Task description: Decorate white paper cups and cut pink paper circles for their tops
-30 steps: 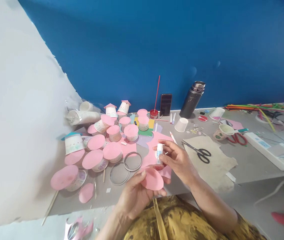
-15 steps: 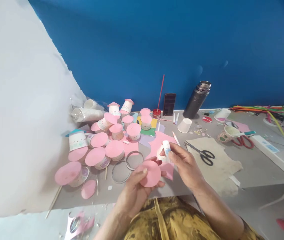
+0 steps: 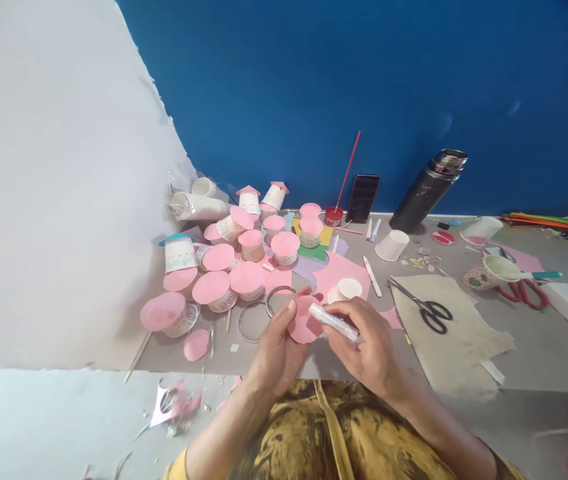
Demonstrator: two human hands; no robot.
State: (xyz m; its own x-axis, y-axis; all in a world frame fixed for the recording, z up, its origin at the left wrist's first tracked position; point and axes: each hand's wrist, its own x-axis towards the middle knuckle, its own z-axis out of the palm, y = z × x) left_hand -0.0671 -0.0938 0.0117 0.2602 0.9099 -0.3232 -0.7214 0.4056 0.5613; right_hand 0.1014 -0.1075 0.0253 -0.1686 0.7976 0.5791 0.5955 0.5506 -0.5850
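Observation:
My left hand point(image 3: 280, 347) is closed on a round pink paper disc point(image 3: 302, 328), thumb on its upper face. In my right hand point(image 3: 367, 343) is a white glue stick point(image 3: 335, 323), gripped along its barrel and tilted. The tip of the stick meets the right part of the disc; whether it presses on the paper I cannot tell. Just behind my hands stands a white paper cup point(image 3: 346, 289) on pink paper. Two grey rings point(image 3: 251, 323) lie left of the disc, one overlapping the other.
Several paper cups with pink discs point(image 3: 215, 290) crowd the left side. Black scissors point(image 3: 429, 310) rest on a beige cloth point(image 3: 457, 340) at right. A dark flask point(image 3: 427, 190) and a phone point(image 3: 363, 199) stand by the blue wall. Paper scraps point(image 3: 177, 400) lie below the table edge.
My right hand has turned the glue stick from upright to slanted and brought its tip down onto the disc. The view has shifted left, so the table things appear further right.

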